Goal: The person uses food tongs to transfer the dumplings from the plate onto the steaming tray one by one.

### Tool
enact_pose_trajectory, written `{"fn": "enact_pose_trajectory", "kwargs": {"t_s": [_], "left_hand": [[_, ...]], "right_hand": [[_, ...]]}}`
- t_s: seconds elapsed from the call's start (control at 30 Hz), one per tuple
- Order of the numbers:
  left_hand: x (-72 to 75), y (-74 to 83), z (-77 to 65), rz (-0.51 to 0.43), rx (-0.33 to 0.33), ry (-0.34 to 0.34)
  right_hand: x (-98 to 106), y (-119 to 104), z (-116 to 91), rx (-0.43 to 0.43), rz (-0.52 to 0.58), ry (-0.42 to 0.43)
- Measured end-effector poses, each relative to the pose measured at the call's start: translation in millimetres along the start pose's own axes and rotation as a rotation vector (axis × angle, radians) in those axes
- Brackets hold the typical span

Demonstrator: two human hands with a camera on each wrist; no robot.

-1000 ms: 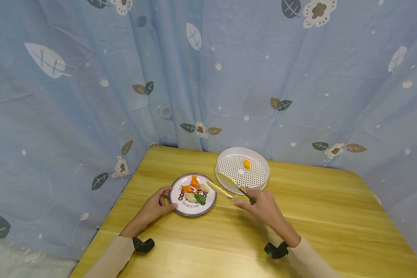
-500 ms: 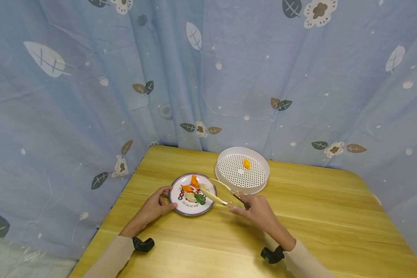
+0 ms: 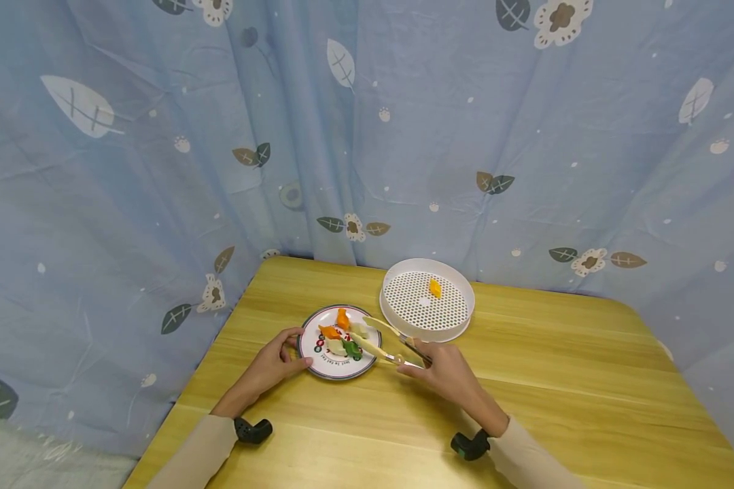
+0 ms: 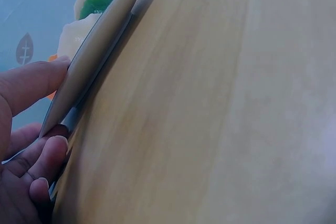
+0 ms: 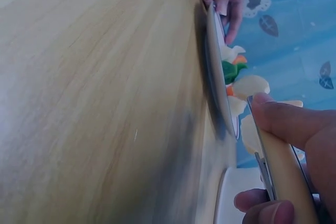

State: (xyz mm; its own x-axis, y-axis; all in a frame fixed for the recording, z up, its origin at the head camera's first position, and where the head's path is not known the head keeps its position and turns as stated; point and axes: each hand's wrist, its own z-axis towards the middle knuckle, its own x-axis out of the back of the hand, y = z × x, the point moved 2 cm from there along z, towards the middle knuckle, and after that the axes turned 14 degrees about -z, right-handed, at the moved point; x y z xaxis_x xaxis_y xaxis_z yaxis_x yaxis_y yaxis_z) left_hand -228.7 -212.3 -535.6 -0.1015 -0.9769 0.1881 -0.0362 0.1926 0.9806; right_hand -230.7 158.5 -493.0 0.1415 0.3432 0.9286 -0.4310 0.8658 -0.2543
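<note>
One pale dumpling sits on the plate, by the parted tongs; off-centre squeeze could squirt it out or drag the green dumpling. Left hand pinches plate, right hand curls round tongs.

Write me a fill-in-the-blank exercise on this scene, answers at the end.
1. The right hand holds a pair of ____.
2. The number of small pieces inside the perforated white tray is ____.
3. Among the items on the plate, the only colour appearing just once is ____.
4. The curtain behind the table is mainly ____.

Missing words: tongs; one; green; blue.
</note>
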Motion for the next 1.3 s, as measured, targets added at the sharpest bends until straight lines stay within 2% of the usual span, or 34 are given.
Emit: {"fn": "enact_pose_trajectory", "kwargs": {"t_s": [0.5,0.9,1.3], "left_hand": [[0.1,1.6,-0.4,-0.016,-0.009,0.001],[-1.0,0.2,0.4,-0.006,-0.002,0.006],[-0.3,0.2,0.0,-0.023,-0.004,-0.006]], "right_hand": [[-3.4,-4.0,4.6,0.096,-0.086,0.06],[-1.7,-1.2,1.4,0.083,-0.072,0.052],[11.4,9.2,-3.8,-0.002,-0.004,0.037]]}}
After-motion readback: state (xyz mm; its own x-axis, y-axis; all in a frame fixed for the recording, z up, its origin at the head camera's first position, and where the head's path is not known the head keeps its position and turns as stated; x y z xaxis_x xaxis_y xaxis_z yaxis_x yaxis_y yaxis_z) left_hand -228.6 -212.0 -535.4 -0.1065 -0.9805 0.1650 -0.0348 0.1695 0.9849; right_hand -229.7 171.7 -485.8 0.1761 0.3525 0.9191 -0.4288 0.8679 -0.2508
